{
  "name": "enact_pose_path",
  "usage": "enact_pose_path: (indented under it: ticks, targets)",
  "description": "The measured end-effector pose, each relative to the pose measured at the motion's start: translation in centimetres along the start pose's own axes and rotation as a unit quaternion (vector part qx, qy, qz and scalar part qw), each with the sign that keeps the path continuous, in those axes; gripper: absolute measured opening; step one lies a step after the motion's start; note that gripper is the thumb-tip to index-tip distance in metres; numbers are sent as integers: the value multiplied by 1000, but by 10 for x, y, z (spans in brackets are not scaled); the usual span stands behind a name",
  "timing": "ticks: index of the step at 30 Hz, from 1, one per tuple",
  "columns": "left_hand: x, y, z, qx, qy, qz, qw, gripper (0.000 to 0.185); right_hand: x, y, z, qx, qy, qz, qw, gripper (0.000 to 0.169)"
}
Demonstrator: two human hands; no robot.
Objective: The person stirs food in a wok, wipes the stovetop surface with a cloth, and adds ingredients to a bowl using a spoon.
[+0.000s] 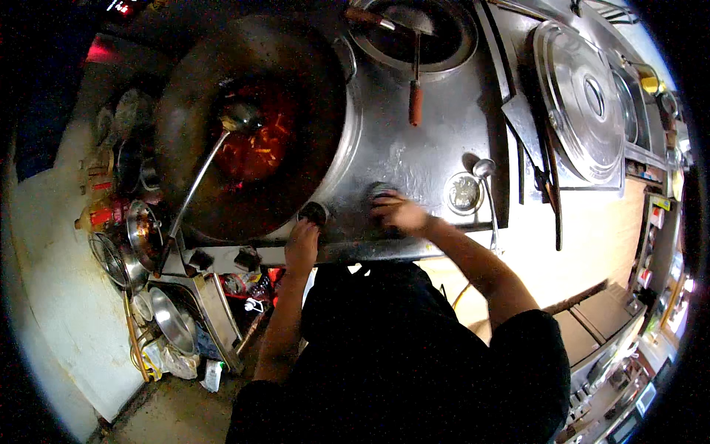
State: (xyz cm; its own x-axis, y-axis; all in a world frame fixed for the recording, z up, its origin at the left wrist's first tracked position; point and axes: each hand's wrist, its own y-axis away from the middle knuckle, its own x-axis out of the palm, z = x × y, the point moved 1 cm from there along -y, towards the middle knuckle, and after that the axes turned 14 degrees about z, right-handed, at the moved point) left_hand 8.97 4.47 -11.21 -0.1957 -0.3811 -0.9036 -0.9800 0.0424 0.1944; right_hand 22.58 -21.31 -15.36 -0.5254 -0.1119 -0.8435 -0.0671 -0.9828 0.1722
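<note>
My left hand (302, 250) grips the near rim of a small round container (312, 212) with a dark inside, at the counter's front beside a large wok. My right hand (407, 215), blurred, is over the steel stove top (438, 144), its fingers on a dark round object (383, 190) whose kind is unclear. In the wok (183, 144) lies a red, oily liquid (266, 144) with pale pieces. A long-handled ladle (199, 172) rests with its bowl in that liquid and its handle over the wok's near left rim.
Right of my right hand are a small metal dish (465, 193) and a steel ladle (485, 183). Behind them sits a second pan (455, 55) with a wooden-handled utensil (415, 102). A large steel lid (582, 105) stands farther right. Bowls and strainers (111, 261) crowd the left.
</note>
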Motion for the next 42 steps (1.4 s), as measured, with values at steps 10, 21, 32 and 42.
enact_pose_path:
  ticks: [10,21,32,42]
  targets:
    - [11,-71,-64,169,-3,76,983,18,-148,75,-133,350,-61,-262,897,27]
    - [17,-125,-106,203,-122,20,971,27,-109,113,-122,412,-61,-69,907,35]
    - [-44,53,-43,-124,257,-123,950,33,-47,162,-66,483,61,-113,866,40]
    - [-20,316,131,-321,646,-584,373,25,15,193,52,571,-6,-117,813,39]
